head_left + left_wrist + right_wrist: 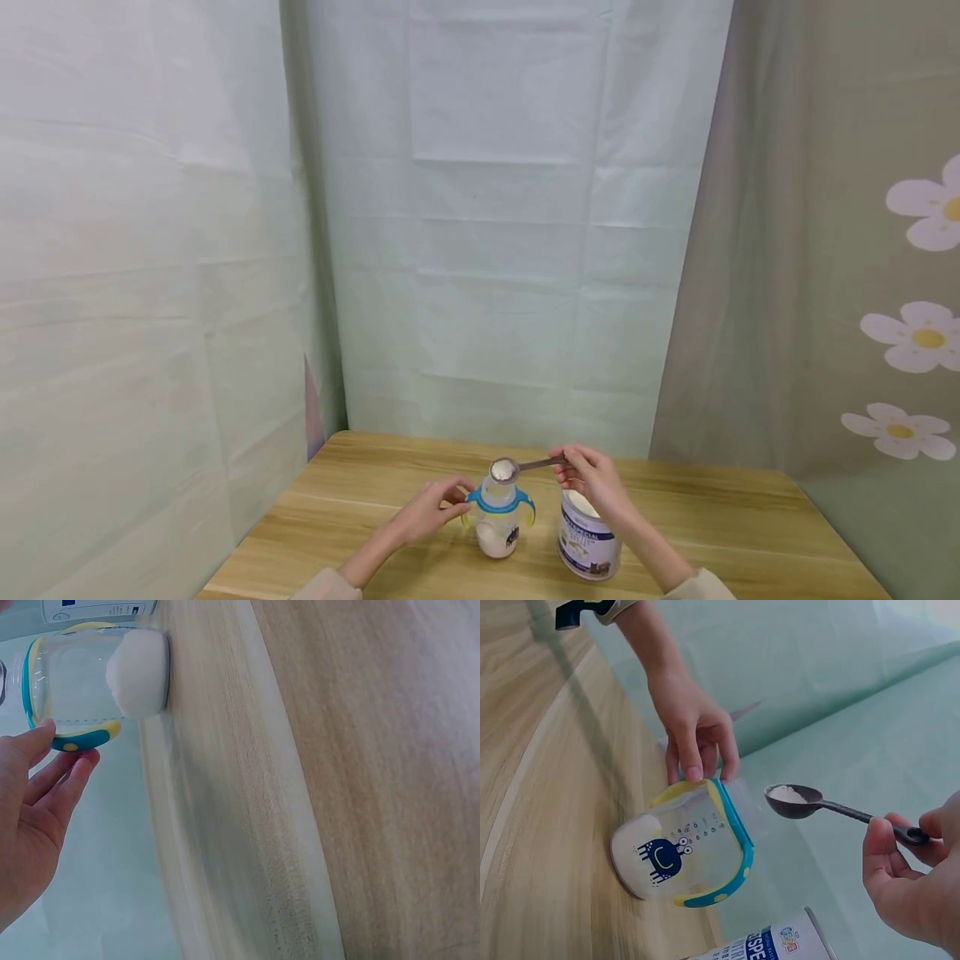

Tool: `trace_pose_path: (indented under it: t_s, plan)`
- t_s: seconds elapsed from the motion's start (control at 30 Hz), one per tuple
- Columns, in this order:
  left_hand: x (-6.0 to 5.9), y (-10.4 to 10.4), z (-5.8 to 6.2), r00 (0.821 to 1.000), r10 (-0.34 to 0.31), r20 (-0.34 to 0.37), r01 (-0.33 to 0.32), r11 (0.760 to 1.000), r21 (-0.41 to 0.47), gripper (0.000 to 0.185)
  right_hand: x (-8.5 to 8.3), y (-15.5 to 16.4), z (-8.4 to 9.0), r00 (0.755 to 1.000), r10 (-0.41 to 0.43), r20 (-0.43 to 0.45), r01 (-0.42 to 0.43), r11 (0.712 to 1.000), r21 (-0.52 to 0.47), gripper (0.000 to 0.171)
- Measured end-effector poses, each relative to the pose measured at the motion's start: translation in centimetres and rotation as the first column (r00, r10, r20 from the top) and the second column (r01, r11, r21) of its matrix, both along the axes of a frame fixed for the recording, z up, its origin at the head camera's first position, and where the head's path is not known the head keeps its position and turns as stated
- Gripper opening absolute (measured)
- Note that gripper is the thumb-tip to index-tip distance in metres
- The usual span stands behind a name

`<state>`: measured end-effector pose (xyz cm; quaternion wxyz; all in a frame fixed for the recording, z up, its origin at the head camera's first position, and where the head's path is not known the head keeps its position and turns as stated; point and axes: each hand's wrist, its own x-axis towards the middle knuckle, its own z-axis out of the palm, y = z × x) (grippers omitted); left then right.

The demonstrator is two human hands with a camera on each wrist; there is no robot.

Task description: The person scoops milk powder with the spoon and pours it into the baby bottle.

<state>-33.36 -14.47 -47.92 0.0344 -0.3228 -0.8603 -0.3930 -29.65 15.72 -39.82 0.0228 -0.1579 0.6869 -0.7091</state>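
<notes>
Two hands at work on a wooden tabletop (750,517): the left hand (427,512) steadies a clear baby bottle (498,521) with blue-and-yellow handles, its fingers (697,754) lightly curled against the collar, white powder lying in the base. The right hand (592,477) pinches the handle of a dark spoon (817,804), its bowl loaded with powder and held just above the bottle's mouth. An open formula tin (588,537) stands just beside the bottle, under the right wrist.
</notes>
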Motion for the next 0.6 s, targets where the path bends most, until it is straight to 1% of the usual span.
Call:
trace_pose_path:
  t_s: [0.2, 0.4, 0.6]
  plan:
    - [0.07, 0.0, 0.07, 1.0, 0.0, -0.007, 0.0, 1.0, -0.003, 0.019, 0.21, -0.48, -0.03, 0.997, -0.02, -0.079, 0.03, 0.992, 0.123, 0.043]
    - [0.07, 0.02, 0.13, 1.0, -0.009, -0.01, 0.009, 1.0, 0.009, 0.018, 0.45, -0.71, -0.01, 0.99, -0.004, -0.14, 0.03, 0.982, 0.187, 0.042]
    - [0.04, -0.04, 0.09, 1.0, -0.007, -0.018, 0.007, 1.0, 0.009, 0.017, 0.69, -0.48, -0.03, 0.985, 0.028, -0.172, 0.014, 0.971, 0.237, 0.038]
